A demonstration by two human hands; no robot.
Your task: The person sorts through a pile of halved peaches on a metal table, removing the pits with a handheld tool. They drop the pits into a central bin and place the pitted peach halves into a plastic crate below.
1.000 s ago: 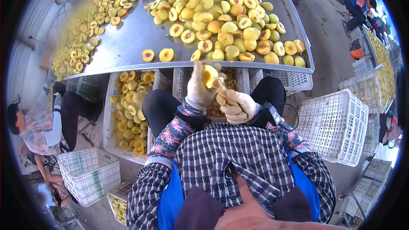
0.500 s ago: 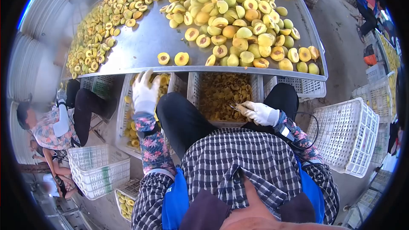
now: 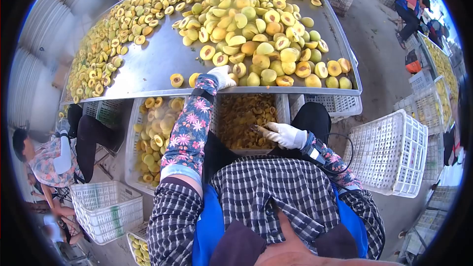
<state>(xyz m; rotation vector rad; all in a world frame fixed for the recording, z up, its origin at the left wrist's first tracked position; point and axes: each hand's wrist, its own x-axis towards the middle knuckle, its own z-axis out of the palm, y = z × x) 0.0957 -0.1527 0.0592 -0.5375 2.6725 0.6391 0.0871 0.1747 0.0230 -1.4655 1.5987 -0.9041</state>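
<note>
My left hand point(image 3: 224, 77), in a white glove, reaches over the near edge of the metal table point(image 3: 148, 69) and touches the halved yellow fruit point(image 3: 268, 75) there; its fingertips are hidden among the pieces. My right hand point(image 3: 286, 135), also gloved, is closed around a small pitting tool point(image 3: 259, 129), above a crate of brown pits and scraps point(image 3: 246, 113). The tool is partly hidden by the fingers. To the left of that crate, another crate point(image 3: 131, 152) holds halved fruit, below my left forearm.
Empty white crates stand at right point(image 3: 389, 155) and lower left point(image 3: 106, 212). A seated person point(image 3: 49, 157) works at the table's left side. More people are at the upper right point(image 3: 411, 12), near another fruit-covered table point(image 3: 438, 69).
My left hand has moved right and forward, from the table's near edge above the fruit crate to the fruit on top. My right hand still holds the tool. The whole view has shifted slightly.
</note>
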